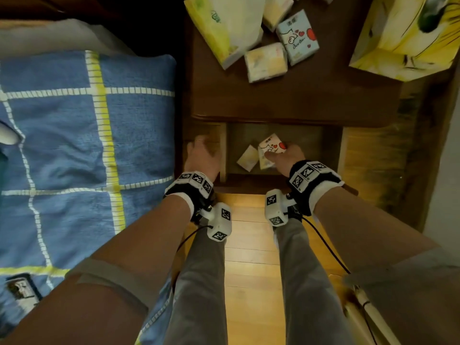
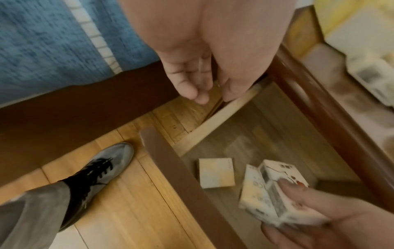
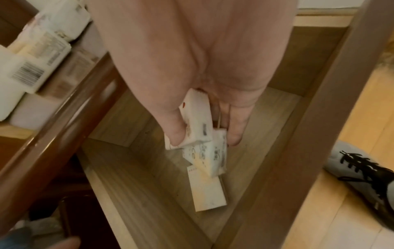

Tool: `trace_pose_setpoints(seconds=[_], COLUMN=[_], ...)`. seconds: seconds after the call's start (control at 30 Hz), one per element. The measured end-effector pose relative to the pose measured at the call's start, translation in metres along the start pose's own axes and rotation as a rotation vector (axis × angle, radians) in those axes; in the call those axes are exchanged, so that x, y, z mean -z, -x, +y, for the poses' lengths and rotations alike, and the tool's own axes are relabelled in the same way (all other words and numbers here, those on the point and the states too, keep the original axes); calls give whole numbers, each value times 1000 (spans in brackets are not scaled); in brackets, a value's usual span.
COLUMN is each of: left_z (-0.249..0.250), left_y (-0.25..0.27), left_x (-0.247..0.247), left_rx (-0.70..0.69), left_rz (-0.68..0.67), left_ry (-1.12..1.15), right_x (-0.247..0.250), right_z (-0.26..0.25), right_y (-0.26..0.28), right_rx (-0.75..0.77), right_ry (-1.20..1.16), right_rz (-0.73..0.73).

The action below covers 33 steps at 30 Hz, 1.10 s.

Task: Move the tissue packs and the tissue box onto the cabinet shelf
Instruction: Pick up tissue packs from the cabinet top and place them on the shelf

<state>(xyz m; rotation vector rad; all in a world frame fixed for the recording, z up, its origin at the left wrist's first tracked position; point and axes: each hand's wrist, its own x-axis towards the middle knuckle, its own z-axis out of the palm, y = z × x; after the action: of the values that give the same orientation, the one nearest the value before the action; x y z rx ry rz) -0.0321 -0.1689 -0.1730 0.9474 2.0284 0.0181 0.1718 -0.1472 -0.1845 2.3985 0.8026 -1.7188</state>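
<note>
My right hand point(image 1: 286, 155) reaches into the open wooden compartment point(image 1: 303, 145) below the cabinet top. It pinches two small tissue packs together, a white pack with red hearts point(image 3: 198, 121) and a yellowish pack point(image 3: 209, 158) hanging beneath it. Another pale pack point(image 1: 247, 158) lies flat on the compartment floor, also seen as the flat pack point(image 2: 216, 172). My left hand point(image 1: 201, 155) hovers over the compartment's left wall, fingers loosely curled and empty. On the cabinet top lie a pastel pack point(image 1: 265, 62), a blue cartoon pack point(image 1: 297, 37), a large soft pack point(image 1: 224, 28) and a yellow tissue box point(image 1: 408, 33).
A bed with a blue checked blanket point(image 1: 74, 120) runs along the left of the cabinet. I stand on a wooden floor point(image 1: 251, 245) in front, a grey shoe point(image 2: 102, 168) close to the compartment's front panel point(image 2: 181, 176). A white wall point(image 1: 445, 170) is at the right.
</note>
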Motion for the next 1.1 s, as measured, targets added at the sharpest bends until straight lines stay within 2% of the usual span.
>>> trace_pose_setpoints(seconds=[0.17, 0.23, 0.33, 0.47, 0.63, 0.73, 0.83, 0.93, 1.1], left_z=[-16, -14, -13, -20, -25, -27, -27, -24, -24], left_y=[-14, -17, -23, -32, -35, -35, -36, -36, -33], left_x=[4, 0, -6, -11, -11, -11, -11, -10, -16], left_rx=[131, 130, 124, 101, 24, 37, 67, 65, 57], left_rz=[-218, -269, -330, -339, -318, -347, -357, -357, -339], left_ry=[209, 255, 347, 361, 316, 329, 340, 317, 254], right_x=[-11, -14, -23, -38, -56, -60, -50, -37, -44], right_z=[-14, -16, -14, -3, -25, -21, -12, -5, 0], right_y=[-5, -10, -25, -64, -28, -24, -30, -38, -43], right_rx=[-96, -162, -215, -194, -215, -188, -122, -67, -29], right_ry=[-86, -123, -8, 136, 20, -73, -172, -81, 218], right_rz=[-18, -56, -125, -248, -328, -287, -122, -54, -205])
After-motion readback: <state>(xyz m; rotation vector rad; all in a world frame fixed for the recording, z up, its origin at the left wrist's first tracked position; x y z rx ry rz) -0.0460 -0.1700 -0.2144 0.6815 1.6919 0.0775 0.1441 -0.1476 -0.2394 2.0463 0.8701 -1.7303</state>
